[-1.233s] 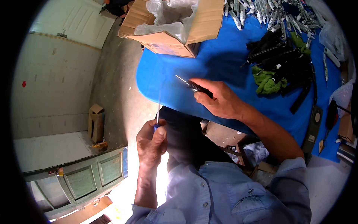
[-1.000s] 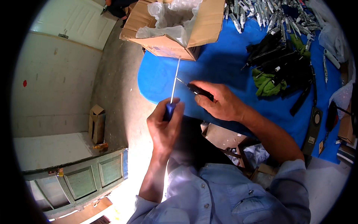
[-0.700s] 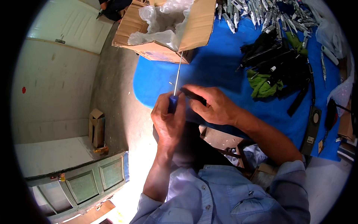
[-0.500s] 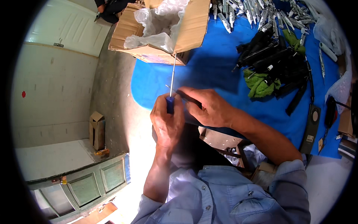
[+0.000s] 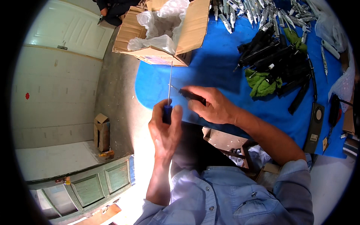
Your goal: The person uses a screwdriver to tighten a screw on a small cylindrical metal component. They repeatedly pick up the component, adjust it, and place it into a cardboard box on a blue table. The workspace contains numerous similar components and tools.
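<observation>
My left hand (image 5: 162, 131) is closed around the blue handle of a screwdriver (image 5: 167, 113), whose long thin shaft points away from me toward a cardboard box. Just to its right, my right hand (image 5: 217, 107) grips a slim black piece (image 5: 189, 95) with a thin metal tip. That tip reaches left, close to the screwdriver's shaft; I cannot tell whether they touch. Both hands are over the near edge of a blue cloth-covered table (image 5: 221, 67). My fingers hide the rear of the black piece.
The open cardboard box (image 5: 197, 32) holds crumpled plastic. Farther right lie several black tube-like pieces (image 5: 268, 56), a green cloth (image 5: 262, 85) and many slim silver instruments (image 5: 258, 13). A flat dark bar (image 5: 313, 129) rests near the right edge. Part of another person (image 5: 114, 13) shows at upper left.
My left hand has drawn slightly nearer to me and left with the screwdriver, and its grip has loosened somewhat. The black piece in my right hand is now farther from the handle.
</observation>
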A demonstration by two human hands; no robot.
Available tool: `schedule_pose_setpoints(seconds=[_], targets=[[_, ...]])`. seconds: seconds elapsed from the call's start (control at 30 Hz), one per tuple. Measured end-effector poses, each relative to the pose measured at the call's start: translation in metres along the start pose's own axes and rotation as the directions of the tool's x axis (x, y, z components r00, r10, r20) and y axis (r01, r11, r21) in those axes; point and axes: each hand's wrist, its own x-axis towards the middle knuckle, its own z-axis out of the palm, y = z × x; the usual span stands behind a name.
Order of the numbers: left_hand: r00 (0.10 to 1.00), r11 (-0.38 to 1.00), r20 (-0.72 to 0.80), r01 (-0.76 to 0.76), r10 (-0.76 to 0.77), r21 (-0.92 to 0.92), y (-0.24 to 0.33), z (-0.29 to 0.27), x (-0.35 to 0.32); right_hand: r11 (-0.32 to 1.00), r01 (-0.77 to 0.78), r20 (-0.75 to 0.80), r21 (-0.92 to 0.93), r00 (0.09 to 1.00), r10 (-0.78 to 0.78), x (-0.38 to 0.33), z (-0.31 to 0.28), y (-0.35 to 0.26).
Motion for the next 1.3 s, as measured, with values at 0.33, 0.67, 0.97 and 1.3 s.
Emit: schedule_pose_setpoints(seconds=[0.33,0.67,0.97,1.3], targets=[[0.994,0.999,0.110,0.006,-0.010,0.032,-0.001,-0.053,-0.052,0.896,-0.301,0.153,0.327,0.952,0.264,0.004,-0.012,-0.008],[0.971,0.954,0.132,-0.223,0.199,0.201,-0.014,-0.056,-0.050,0.975,-0.172,0.129,0.141,0.980,0.154,0.000,-0.011,-0.011],[0.975,0.948,0.125,-0.208,0.183,0.239,-0.010,-0.059,-0.052,0.998,0.026,0.062,-0.050,0.998,-0.022,-0.003,-0.005,0.003],[0.975,0.943,0.121,-0.212,0.186,0.255,-0.011,-0.060,-0.053,0.993,0.037,0.070,-0.109,0.997,-0.030,-0.003,-0.006,0.001]])
